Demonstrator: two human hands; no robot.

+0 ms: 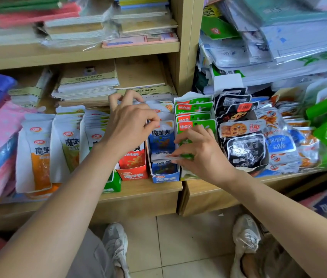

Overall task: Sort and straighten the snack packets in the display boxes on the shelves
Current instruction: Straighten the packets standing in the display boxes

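Glossy foil packets, wood shelf

you have display boxes standing side by side at the shelf front, packets upright in rows inside them. more packet rows stand to your left of these; a loose heap lies to your right. notebook stacks sit behind.

Arms outstretched; left hand, right hand both pinching, fingers curled.

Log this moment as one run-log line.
phase: straightening | left hand: pinches blue packet in blue box | right hand: pinches green packet beside it | black packets: jumbled to the right
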